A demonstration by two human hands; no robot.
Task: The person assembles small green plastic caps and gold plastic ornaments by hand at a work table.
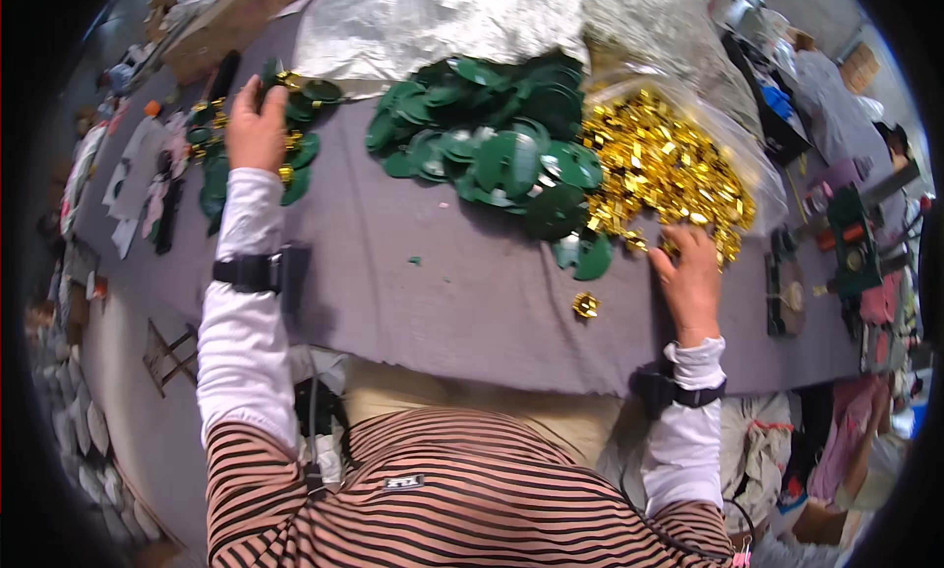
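My left hand (258, 130) reaches to the far left of the table, over a group of green discs with gold pieces on them (300, 155). Its thumb and fingers are apart, and nothing plainly sits between them. At the near edge of a heap of shiny gold pieces (669, 160), my right hand (691, 281) has its fingertips by the pieces, thumb held away from the fingers. A large pile of plain green discs (506, 160) lies left of that heap. One loose gold piece (585, 305) rests on the cloth, left of my right hand.
A grey cloth (413, 302) covers the table. Clear plastic (767, 189) lies around the gold heap, and a silvery sheet (442, 27) spreads behind the discs. To the right stands a dark green metal device (851, 239). Dark strips (169, 214) lie at left.
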